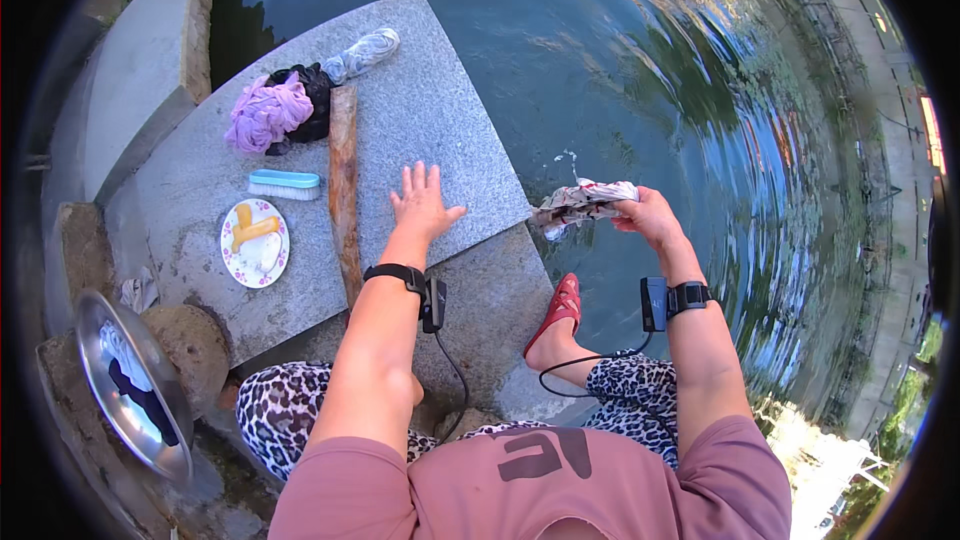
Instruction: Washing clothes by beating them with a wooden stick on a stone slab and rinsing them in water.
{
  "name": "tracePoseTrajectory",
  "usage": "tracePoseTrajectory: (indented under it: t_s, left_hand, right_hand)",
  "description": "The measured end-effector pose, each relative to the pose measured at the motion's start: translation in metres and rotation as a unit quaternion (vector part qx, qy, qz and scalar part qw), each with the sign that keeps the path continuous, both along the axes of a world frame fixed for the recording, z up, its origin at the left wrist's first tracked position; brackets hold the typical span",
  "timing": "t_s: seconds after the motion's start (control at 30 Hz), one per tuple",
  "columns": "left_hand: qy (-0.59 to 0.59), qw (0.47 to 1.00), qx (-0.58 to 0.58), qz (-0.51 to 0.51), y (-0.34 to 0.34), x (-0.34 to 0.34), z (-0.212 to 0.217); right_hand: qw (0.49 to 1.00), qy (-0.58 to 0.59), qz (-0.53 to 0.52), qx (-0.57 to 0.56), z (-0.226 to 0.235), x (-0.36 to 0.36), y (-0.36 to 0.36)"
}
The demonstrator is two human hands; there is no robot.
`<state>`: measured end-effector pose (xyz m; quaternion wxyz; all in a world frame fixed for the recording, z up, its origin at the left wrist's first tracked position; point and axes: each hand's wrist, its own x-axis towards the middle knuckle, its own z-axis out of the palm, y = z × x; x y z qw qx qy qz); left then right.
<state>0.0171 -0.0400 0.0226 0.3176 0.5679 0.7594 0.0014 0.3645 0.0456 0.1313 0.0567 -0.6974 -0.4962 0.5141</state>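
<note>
My right hand (pixel 655 218) is closed on one end of a wet, bunched white cloth with dark and red marks (pixel 585 202). The cloth hangs out over the water, just past the right edge of the stone slab (pixel 440 110), its lower end near the surface. My left hand (pixel 425 205) is over the slab with its fingers spread and nothing in it; whether it touches the stone I cannot tell. Left of that hand lies a long wooden stick (pixel 343 180). Beyond it are a light-blue scrub brush (pixel 284 184) and a flowered plate (pixel 243 262) with yellow soap bars (pixel 254 231).
A purple cloth bundle (pixel 268 114), a black bundle (pixel 316 105) and a twisted pale cloth (pixel 362 55) lie at the slab's far left. A metal basin (pixel 165 380) holding clothes stands at the lower left. Water (pixel 640 70) borders the slab's far and right sides.
</note>
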Motion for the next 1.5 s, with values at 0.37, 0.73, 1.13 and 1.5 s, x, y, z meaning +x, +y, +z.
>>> tracePoseTrajectory:
  t_s: [0.37, 0.73, 1.13, 1.5]
  left_hand:
    - [-0.229, 0.911, 0.313, -0.139, -0.018, 0.061, 0.174]
    - [-0.478, 0.829, 0.285, 0.042, -0.074, -0.002, 0.249]
    - [-0.723, 0.622, 0.259, 0.151, -0.101, -0.048, 0.288]
    - [-0.863, 0.456, 0.196, 0.091, -0.091, -0.021, 0.332]
  right_hand:
    - [0.943, 0.277, 0.054, 0.178, 0.257, -0.085, -0.085]
    - [0.823, 0.528, 0.121, 0.172, 0.28, -0.146, -0.128]
    - [0.885, 0.455, 0.038, -0.092, 0.153, -0.133, -0.122]
    - [0.788, 0.611, 0.046, -0.058, 0.137, -0.188, -0.126]
